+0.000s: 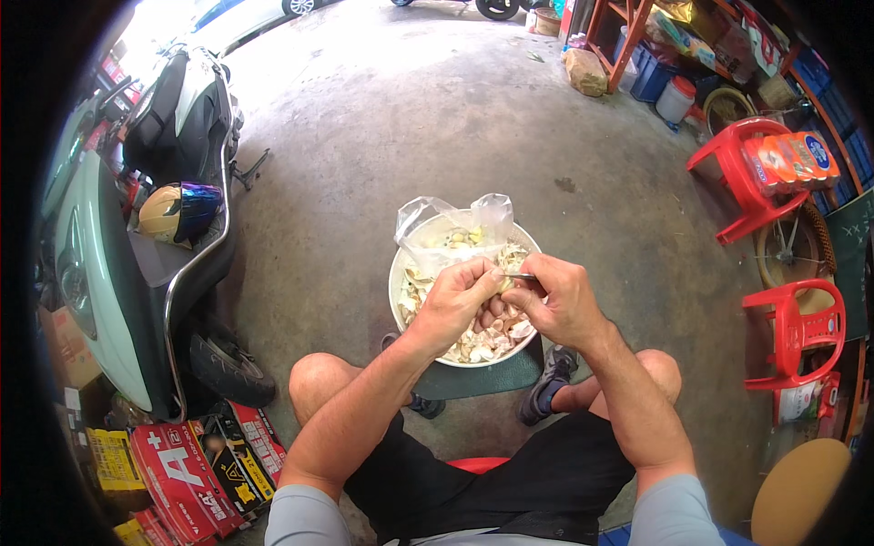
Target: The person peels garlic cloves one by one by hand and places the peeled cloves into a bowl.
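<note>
My left hand (459, 300) pinches a small pale garlic clove (506, 283) between thumb and fingers. My right hand (561, 298) grips a small knife (520, 276), its thin blade against the clove. Both hands are held over a round white basin (394, 293) on a dark green stand (478, 382). Garlic cloves and papery skins (481, 347) fill the front of the basin. A clear plastic bag (437, 239) lies open at its back, with several pale yellow peeled cloves (466, 236) inside. The fingers partly hide the clove.
A parked scooter (147, 263) with a helmet (179, 213) on it stands at left. Red packages (177, 471) lie at lower left. Red plastic chairs (795, 334) and an orange shelf frame (625, 48) line the right. My knees flank the basin.
</note>
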A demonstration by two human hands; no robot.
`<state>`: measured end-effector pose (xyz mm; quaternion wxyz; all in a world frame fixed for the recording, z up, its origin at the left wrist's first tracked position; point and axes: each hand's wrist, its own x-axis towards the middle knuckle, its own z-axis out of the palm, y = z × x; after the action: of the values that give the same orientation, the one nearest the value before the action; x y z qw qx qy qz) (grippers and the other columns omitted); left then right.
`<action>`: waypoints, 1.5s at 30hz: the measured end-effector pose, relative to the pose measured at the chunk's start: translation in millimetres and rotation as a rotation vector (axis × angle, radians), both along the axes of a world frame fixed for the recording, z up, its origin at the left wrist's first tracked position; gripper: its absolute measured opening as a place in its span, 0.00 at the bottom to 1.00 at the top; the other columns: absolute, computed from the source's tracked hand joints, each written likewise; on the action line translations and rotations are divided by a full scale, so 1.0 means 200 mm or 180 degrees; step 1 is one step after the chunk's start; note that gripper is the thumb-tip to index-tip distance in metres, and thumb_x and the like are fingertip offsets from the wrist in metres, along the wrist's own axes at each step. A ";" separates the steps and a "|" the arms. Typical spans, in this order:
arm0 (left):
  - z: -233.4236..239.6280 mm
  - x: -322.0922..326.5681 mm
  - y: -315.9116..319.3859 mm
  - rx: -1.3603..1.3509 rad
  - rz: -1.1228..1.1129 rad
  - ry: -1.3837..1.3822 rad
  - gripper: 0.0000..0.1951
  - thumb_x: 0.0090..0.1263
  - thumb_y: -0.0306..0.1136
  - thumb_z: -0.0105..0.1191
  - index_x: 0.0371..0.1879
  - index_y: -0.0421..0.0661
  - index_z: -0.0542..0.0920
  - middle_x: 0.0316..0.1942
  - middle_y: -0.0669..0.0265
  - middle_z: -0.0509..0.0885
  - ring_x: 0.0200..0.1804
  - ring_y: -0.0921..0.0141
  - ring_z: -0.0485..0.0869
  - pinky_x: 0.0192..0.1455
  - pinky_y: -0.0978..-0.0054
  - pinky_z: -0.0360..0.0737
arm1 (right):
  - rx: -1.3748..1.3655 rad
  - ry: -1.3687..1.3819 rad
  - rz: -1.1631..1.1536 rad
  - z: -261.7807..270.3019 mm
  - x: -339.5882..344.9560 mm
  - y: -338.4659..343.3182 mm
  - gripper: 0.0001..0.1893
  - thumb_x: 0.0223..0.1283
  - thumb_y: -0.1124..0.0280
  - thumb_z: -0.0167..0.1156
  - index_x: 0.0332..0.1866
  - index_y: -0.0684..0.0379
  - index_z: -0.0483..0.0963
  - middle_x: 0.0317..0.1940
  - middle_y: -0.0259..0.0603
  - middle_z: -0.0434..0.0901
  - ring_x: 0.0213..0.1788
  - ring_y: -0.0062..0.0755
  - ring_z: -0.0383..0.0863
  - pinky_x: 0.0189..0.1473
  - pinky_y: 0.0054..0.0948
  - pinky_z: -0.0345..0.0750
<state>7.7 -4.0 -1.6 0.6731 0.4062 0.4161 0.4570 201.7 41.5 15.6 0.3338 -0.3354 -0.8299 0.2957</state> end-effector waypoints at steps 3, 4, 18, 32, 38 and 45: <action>0.00 0.00 0.00 -0.0079 -0.0005 -0.0127 0.13 0.84 0.39 0.48 0.38 0.45 0.78 0.24 0.71 0.80 0.20 0.82 0.75 0.22 0.85 0.70 | 0.0139 -0.0018 0.0005 -0.01 0.00 0.00 0.17 0.57 0.61 0.73 0.31 0.60 0.72 0.23 0.43 0.76 0.26 0.43 0.79 0.29 0.39 0.74; 0.00 0.00 -0.01 -0.0089 0.0001 -0.0165 0.13 0.84 0.39 0.48 0.38 0.45 0.78 0.24 0.71 0.80 0.20 0.82 0.75 0.22 0.85 0.70 | 0.0162 -0.0016 -0.0004 -0.01 0.00 0.00 0.17 0.57 0.62 0.73 0.30 0.60 0.72 0.23 0.43 0.76 0.26 0.43 0.79 0.29 0.39 0.74; 0.01 0.00 -0.01 0.0038 0.0014 0.0124 0.13 0.84 0.39 0.48 0.38 0.45 0.77 0.23 0.71 0.80 0.21 0.82 0.75 0.24 0.85 0.71 | -0.0009 0.0118 -0.0106 0.00 -0.01 -0.01 0.15 0.54 0.65 0.74 0.30 0.61 0.74 0.23 0.43 0.77 0.25 0.42 0.80 0.28 0.38 0.74; 0.02 0.00 -0.01 0.0107 0.0050 0.0155 0.13 0.84 0.39 0.48 0.37 0.45 0.77 0.23 0.72 0.80 0.22 0.82 0.77 0.24 0.86 0.72 | 0.0015 0.0285 -0.0130 -0.01 -0.02 -0.02 0.12 0.55 0.68 0.74 0.31 0.61 0.77 0.23 0.43 0.78 0.24 0.40 0.80 0.28 0.37 0.74; 0.03 0.01 -0.01 0.0218 0.0116 0.0351 0.13 0.84 0.39 0.48 0.37 0.45 0.77 0.23 0.73 0.80 0.23 0.83 0.77 0.24 0.86 0.72 | -0.0055 0.0248 -0.0053 0.00 -0.02 -0.01 0.12 0.56 0.67 0.73 0.32 0.62 0.77 0.23 0.43 0.78 0.25 0.40 0.80 0.28 0.38 0.75; 0.02 0.01 -0.01 0.0155 0.0121 0.0250 0.14 0.84 0.39 0.48 0.35 0.45 0.77 0.23 0.74 0.80 0.24 0.84 0.77 0.25 0.86 0.73 | 0.0009 0.0188 -0.0030 0.00 -0.02 -0.02 0.11 0.55 0.69 0.73 0.32 0.62 0.77 0.23 0.43 0.78 0.25 0.40 0.80 0.28 0.37 0.75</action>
<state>8.9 -5.7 3.1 0.6373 0.4321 0.4386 0.4634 198.3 37.7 15.1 0.3601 -0.3300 -0.8184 0.3027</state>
